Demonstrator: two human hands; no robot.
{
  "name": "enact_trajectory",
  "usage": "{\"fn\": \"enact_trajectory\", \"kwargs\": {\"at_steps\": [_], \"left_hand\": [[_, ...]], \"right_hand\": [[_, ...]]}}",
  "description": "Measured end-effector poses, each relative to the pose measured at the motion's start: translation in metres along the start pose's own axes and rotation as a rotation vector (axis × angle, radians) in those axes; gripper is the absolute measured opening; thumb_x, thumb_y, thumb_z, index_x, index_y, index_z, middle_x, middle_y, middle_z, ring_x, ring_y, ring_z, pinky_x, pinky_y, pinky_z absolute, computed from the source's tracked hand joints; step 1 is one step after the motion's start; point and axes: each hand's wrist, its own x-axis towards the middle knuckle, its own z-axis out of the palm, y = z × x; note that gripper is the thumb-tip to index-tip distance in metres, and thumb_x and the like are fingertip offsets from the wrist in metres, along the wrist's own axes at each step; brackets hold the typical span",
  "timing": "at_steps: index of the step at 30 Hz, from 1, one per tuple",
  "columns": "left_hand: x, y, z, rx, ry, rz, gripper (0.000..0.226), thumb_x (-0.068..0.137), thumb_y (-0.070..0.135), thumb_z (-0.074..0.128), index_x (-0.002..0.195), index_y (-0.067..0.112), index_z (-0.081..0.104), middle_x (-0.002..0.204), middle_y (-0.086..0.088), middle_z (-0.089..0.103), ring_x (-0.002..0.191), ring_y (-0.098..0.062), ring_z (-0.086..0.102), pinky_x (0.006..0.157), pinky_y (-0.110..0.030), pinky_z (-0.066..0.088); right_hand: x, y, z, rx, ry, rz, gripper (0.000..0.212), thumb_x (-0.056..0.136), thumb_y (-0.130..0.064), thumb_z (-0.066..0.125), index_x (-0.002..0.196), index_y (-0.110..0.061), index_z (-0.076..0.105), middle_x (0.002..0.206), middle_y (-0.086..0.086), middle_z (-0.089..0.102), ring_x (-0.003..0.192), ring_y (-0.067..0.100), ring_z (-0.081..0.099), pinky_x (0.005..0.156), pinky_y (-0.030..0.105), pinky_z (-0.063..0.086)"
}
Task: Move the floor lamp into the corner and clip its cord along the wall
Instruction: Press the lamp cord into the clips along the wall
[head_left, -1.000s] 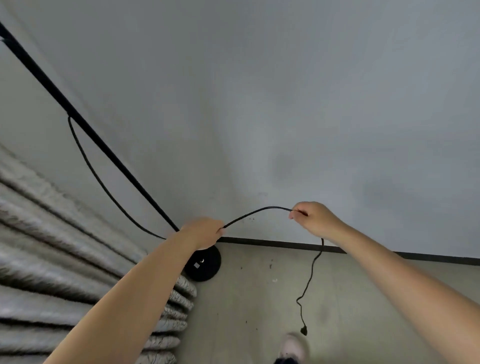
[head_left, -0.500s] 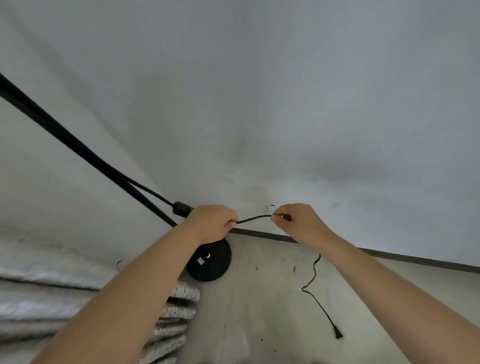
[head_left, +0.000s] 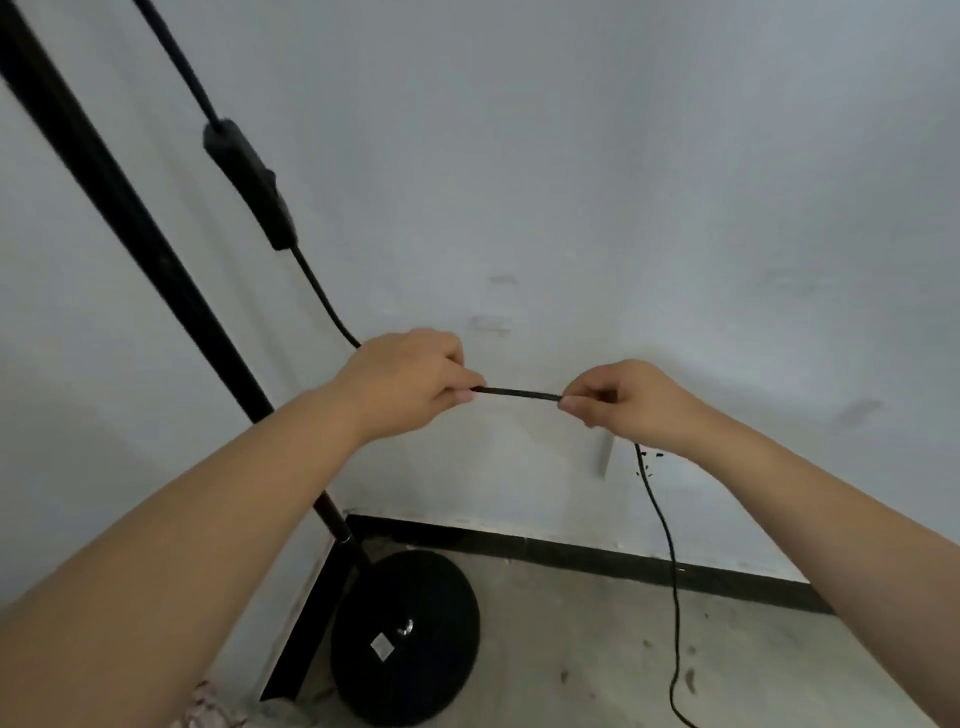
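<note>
Grip, left: the left hand (head_left: 402, 382) is pinched shut on the thin black lamp cord (head_left: 517, 393), thumb and forefinger pressed together over it.
Grip, right: the right hand (head_left: 631, 402) is likewise closed on the same cord, fingertips (head_left: 571, 404) squeezing it.
Between the hands: a short stretch of cord runs straight and taut, nearly level, in front of the pale grey painted wall (head_left: 623, 182).
Cord, upward: from behind the left hand it climbs leftward to a long black inline switch box (head_left: 249, 184), then on toward the top edge of the view.
Cord, downward: below the right wrist it hangs loose past a few small dark specks on the wall, crosses the black skirting strip (head_left: 571, 553) and trails over the bare concrete floor (head_left: 597, 649) to the bottom edge.
Wall marks: a small white clip-like piece (head_left: 603, 457) sits on the wall just under the right hand; whether it touches the cord cannot be told.
Lamp: the slim black metal lamp pole (head_left: 130, 218) slants from the upper left down to a round black flat base (head_left: 410, 634) resting on the floor in the corner where the walls meet, close to the skirting.
</note>
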Motion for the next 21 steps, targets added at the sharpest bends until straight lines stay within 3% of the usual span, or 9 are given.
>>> {"fn": "enact_trajectory", "kwargs": {"at_steps": [3,7,10,14,17,19,21], "left_hand": [[0.004,-0.005,0.01,-0.059,0.154,-0.082,0.024,0.092,0.025,0.05,0.112,0.026,0.064,0.106,-0.006,0.061,0.104,-0.023,0.053,0.072,-0.031,0.041],[0.018,-0.006,0.012,-0.05,0.214,-0.194,0.02,0.09,0.024,0.054,0.105,0.02,0.066,0.102,-0.007,0.064,0.101,-0.025,0.056,0.068,-0.027,0.034],[0.025,-0.005,0.012,-0.023,0.24,-0.228,0.017,0.089,0.024,0.056,0.098,0.014,0.065,0.102,-0.007,0.068,0.098,-0.027,0.059,0.068,-0.026,0.033],[0.032,-0.003,0.017,0.162,0.212,-0.141,0.022,0.093,0.023,0.047,0.099,0.008,0.062,0.106,-0.009,0.067,0.098,-0.029,0.059,0.081,-0.033,0.043],[0.037,-0.005,0.017,0.186,0.24,-0.1,0.022,0.094,0.021,0.046,0.098,0.007,0.063,0.102,-0.011,0.069,0.096,-0.029,0.06,0.084,-0.033,0.042],[0.035,-0.003,0.014,0.24,0.348,0.003,0.011,0.083,0.013,0.064,0.079,0.004,0.068,0.079,-0.013,0.073,0.076,-0.028,0.067,0.08,-0.031,0.047],[0.033,-0.007,0.014,0.232,0.484,0.051,0.016,0.061,0.004,0.08,0.054,0.002,0.066,0.047,-0.012,0.068,0.046,-0.025,0.064,0.068,-0.031,0.055]], "right_hand": [[0.006,-0.002,0.008,-0.003,0.195,-0.101,0.012,0.083,-0.013,0.057,0.078,-0.011,0.068,0.057,-0.006,0.055,0.053,0.001,0.051,0.047,0.0,0.035],[0.013,-0.022,0.01,-0.128,0.354,-0.157,0.014,0.081,-0.009,0.057,0.08,-0.002,0.069,0.057,-0.004,0.055,0.053,0.006,0.05,0.05,0.001,0.035],[0.021,-0.036,0.005,-0.237,0.414,-0.18,0.015,0.081,-0.01,0.057,0.081,-0.001,0.069,0.069,0.004,0.06,0.066,0.017,0.051,0.053,0.011,0.036],[0.034,-0.051,0.0,-0.373,0.441,-0.193,0.016,0.081,-0.01,0.054,0.082,-0.003,0.069,0.083,0.013,0.07,0.08,0.027,0.06,0.072,0.032,0.049],[0.043,-0.058,-0.004,-0.456,0.454,-0.214,0.017,0.082,-0.011,0.053,0.085,-0.004,0.068,0.091,0.015,0.071,0.088,0.03,0.061,0.077,0.034,0.049],[0.046,-0.062,-0.009,-0.504,0.448,-0.23,0.017,0.082,-0.011,0.052,0.086,-0.003,0.067,0.093,0.015,0.07,0.089,0.029,0.06,0.076,0.033,0.048],[0.05,-0.067,-0.013,-0.527,0.451,-0.266,0.017,0.083,-0.011,0.052,0.087,-0.003,0.066,0.094,0.015,0.07,0.089,0.029,0.06,0.075,0.033,0.048]]}}
